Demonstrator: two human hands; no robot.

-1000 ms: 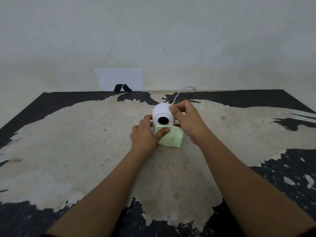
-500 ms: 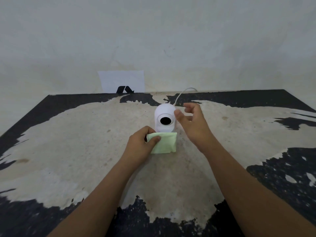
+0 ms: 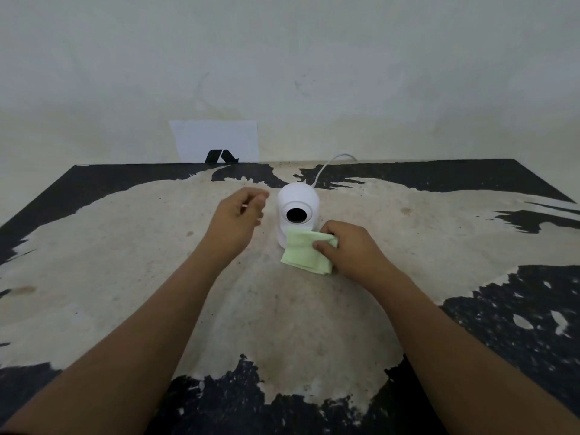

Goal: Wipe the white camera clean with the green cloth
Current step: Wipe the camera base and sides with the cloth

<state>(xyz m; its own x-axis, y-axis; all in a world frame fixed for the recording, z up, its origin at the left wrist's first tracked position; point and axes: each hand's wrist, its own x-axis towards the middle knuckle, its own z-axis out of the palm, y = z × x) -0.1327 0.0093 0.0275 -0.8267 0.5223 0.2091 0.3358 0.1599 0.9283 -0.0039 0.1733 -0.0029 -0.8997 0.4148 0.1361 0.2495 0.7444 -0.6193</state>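
Note:
A white dome-shaped camera [image 3: 298, 200] with a black round lens stands upright at the middle of the table. The folded green cloth [image 3: 303, 251] lies against the camera's base, in front of it. My right hand [image 3: 351, 249] grips the cloth's right side, thumb on top. My left hand [image 3: 240, 219] hovers just left of the camera, apart from it, fingers loosely curled and holding nothing.
The worn table [image 3: 125, 262] is pale with black patches at its edges. A thin white cable [image 3: 328, 166] runs from the camera's back over the far edge. A white paper sheet [image 3: 216, 139] with a black mark leans on the wall behind.
The cloth passed from my left hand to my right. My right hand came off the camera's top down to the cloth; my left hand let go and rose to the camera's left.

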